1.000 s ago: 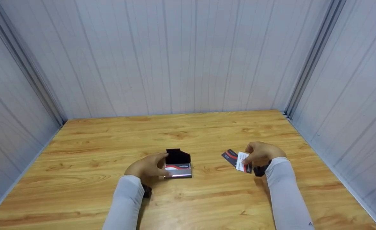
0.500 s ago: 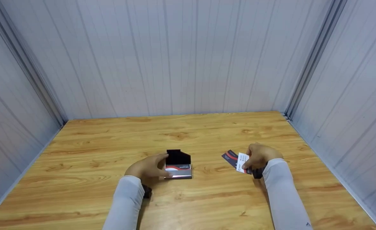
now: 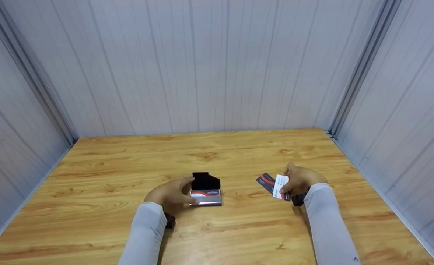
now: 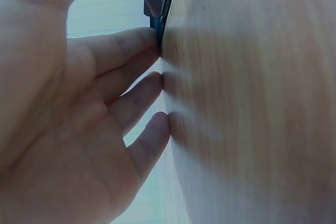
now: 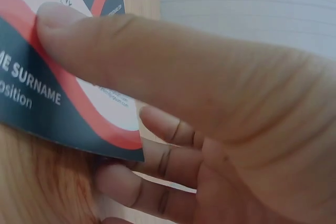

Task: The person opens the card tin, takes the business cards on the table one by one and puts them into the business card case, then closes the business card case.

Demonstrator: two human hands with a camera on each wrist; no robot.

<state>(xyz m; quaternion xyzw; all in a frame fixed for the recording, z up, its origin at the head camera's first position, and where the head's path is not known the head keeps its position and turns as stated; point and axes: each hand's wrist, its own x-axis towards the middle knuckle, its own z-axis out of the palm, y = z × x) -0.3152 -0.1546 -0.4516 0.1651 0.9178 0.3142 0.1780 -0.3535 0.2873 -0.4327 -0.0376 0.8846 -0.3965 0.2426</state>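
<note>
My left hand (image 3: 171,192) holds the left side of an open business card case (image 3: 211,203), thumb at its near corner and forefinger by the raised black lid (image 3: 205,181). Inside the case lies a card (image 3: 211,193) with a red wave. The left wrist view shows the other fingertips resting on the table beside the case's dark edge (image 4: 156,22). With thumb above and fingers below, my right hand (image 3: 301,178) pinches a white, red and dark business card (image 5: 63,82). A second, dark card (image 3: 265,181) lies to its left, partly covered by it.
The wooden table (image 3: 217,235) reaches back to a pale panelled wall (image 3: 209,66), with side walls left and right. Bare tabletop separates the case from the cards. Dark wrist mounts (image 3: 170,220) sit under both wrists.
My right thumb and fingers have shifted on the white card, uncovering more of its face, and the hand has moved slightly left. The left hand and case stay still.
</note>
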